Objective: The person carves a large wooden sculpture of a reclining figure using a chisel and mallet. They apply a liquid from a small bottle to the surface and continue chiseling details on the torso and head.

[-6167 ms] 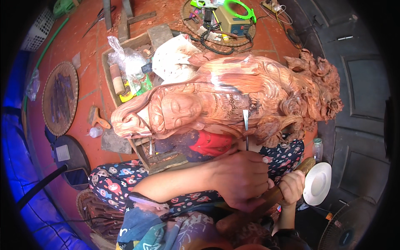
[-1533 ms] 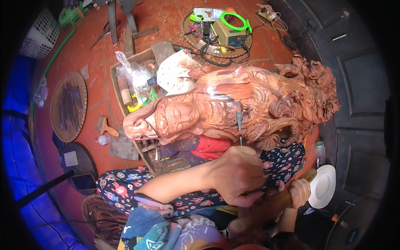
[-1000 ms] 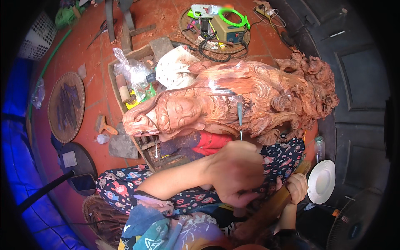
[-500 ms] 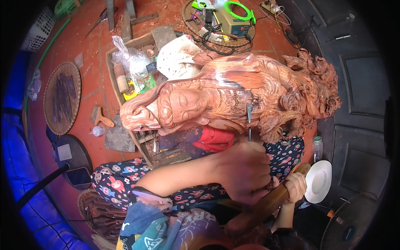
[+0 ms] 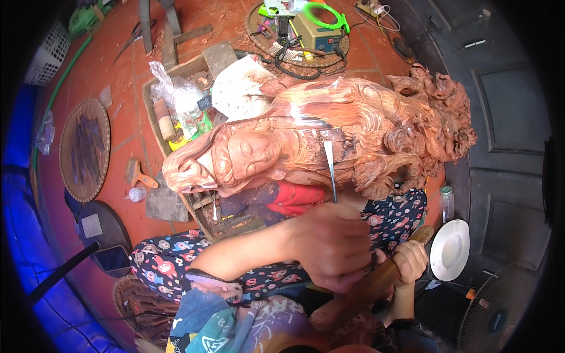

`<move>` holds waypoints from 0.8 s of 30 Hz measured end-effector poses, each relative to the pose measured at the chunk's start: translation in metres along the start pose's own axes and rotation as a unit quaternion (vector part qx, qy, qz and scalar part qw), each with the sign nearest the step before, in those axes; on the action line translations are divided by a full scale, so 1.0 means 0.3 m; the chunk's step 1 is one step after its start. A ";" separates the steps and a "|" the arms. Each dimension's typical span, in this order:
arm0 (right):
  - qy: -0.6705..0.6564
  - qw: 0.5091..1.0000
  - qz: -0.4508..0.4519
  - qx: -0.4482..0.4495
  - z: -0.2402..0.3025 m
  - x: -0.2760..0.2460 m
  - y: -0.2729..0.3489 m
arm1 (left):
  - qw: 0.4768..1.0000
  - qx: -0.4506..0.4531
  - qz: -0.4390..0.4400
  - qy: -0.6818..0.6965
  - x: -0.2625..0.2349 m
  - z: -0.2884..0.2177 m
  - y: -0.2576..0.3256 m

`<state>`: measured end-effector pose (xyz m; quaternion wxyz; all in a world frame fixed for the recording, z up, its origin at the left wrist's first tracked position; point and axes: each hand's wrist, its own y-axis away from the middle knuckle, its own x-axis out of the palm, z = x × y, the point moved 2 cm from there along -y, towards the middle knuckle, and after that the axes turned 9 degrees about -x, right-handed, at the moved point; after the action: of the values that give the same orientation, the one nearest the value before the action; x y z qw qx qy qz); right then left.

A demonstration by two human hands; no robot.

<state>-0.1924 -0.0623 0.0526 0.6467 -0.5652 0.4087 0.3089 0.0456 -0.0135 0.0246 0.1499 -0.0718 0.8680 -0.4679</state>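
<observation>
A large reddish wooden carving (image 5: 329, 138) of a figure with a face lies on its side across my lap. My left hand (image 5: 332, 247) is closed around a steel chisel (image 5: 330, 167), whose tip rests on the carving's middle. Just to the right and lower, my right hand (image 5: 412, 262) grips a wooden mallet (image 5: 376, 285) that slants down toward my body. The chisel's handle is hidden inside my left fist.
A wooden box (image 5: 188, 112) with bags and tools sits behind the carving. A round carved panel (image 5: 85, 150) lies on the red floor at left. A power tool and green ring (image 5: 312, 26) are at the top. A white plate (image 5: 450, 250), a small jar (image 5: 447, 203) and a fan (image 5: 500, 317) stand at right.
The chisel stays on the same spot of the carving while my hands shift slightly. The mallet hand hovers close to the chisel hand throughout; the view wobbles a little.
</observation>
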 end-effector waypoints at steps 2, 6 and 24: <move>0.000 1.000 0.003 -0.001 0.001 0.000 -0.003 | 1.000 -0.020 0.018 0.008 0.020 -0.001 0.001; -0.008 1.000 0.003 -0.006 0.001 0.001 -0.004 | 0.997 -0.036 0.018 0.060 0.018 0.019 0.002; -0.019 0.999 0.040 0.003 0.033 -0.018 -0.013 | 0.993 -0.028 -0.018 0.117 -0.023 0.023 -0.023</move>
<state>-0.1899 -0.0528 0.0594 0.6434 -0.5401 0.4195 0.3441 0.0543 -0.0210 0.0282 0.0369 -0.0360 0.8908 -0.4515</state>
